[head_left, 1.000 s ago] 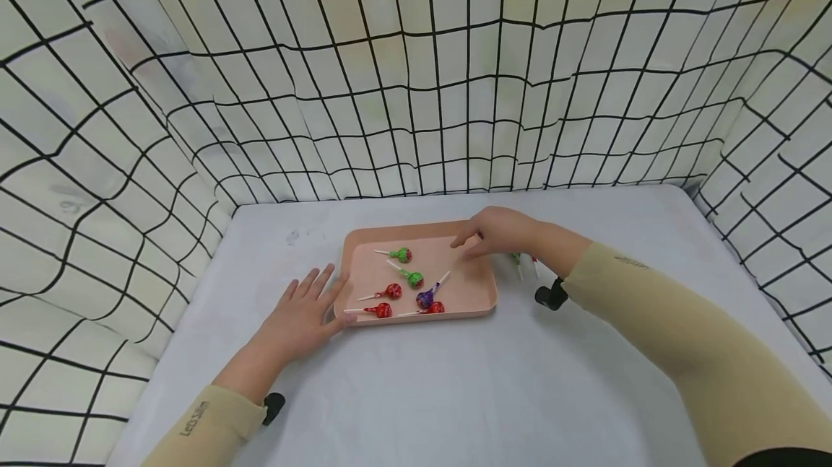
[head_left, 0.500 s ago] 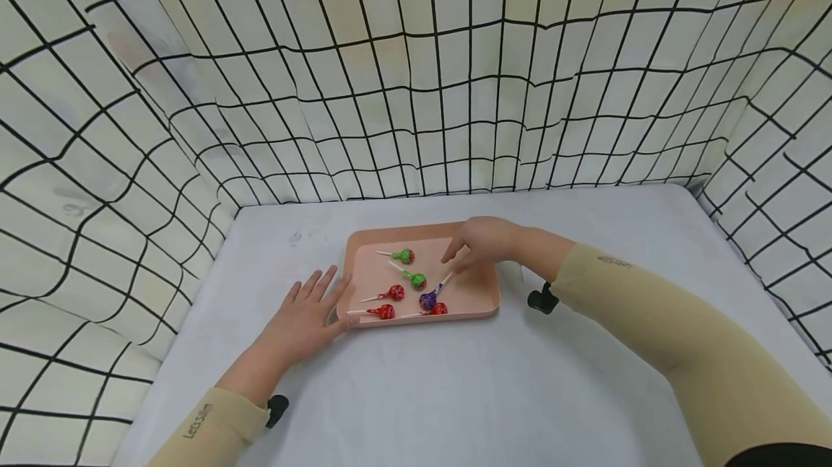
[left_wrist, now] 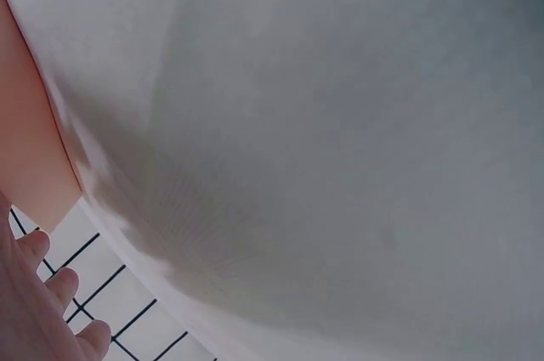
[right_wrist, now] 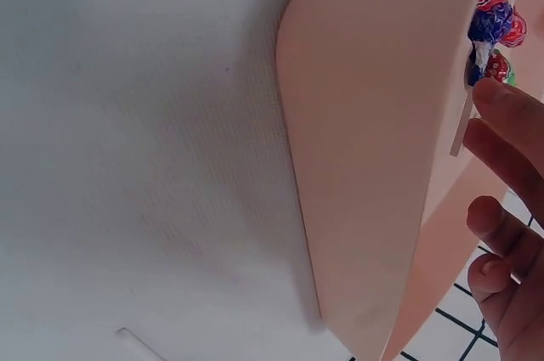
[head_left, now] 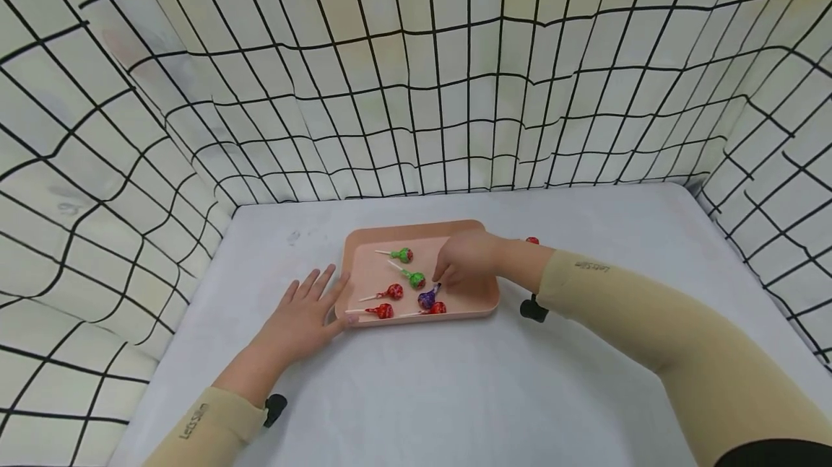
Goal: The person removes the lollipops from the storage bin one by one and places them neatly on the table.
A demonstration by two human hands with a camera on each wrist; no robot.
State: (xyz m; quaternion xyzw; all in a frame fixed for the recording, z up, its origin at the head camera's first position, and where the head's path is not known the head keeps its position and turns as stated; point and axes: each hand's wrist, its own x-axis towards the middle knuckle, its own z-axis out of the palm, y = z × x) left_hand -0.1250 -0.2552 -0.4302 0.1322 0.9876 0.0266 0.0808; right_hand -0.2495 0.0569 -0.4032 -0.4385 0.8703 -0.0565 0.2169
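A pink tray (head_left: 487,301) holds several wrapped lollipops. Its purple lollipop (head_left: 427,299) lies near the front, beside a red lollipop (head_left: 438,307). My right hand (head_left: 471,258) reaches over the tray's right part, fingertips right at the purple lollipop's stick. In the right wrist view, thumb and index finger are beside that white stick (right_wrist: 461,127), not visibly closed round it. Two green lollipops (head_left: 416,279) and more red ones (head_left: 383,311) lie to the left. My left hand (head_left: 299,323) is spread flat by the tray's left edge, its thumb at the front left corner.
A red lollipop head (head_left: 533,240) shows behind my right wrist, on the white table (head_left: 422,395) right of the tray. Part of a thin stick (right_wrist: 140,342) lies outside the tray in the right wrist view. Black grid netting (head_left: 416,92) over white walls surrounds the table's back and sides.
My right hand has moved left and down over the tray to the purple lollipop, covering much of its stick. My left hand and the lollipops have stayed in place.
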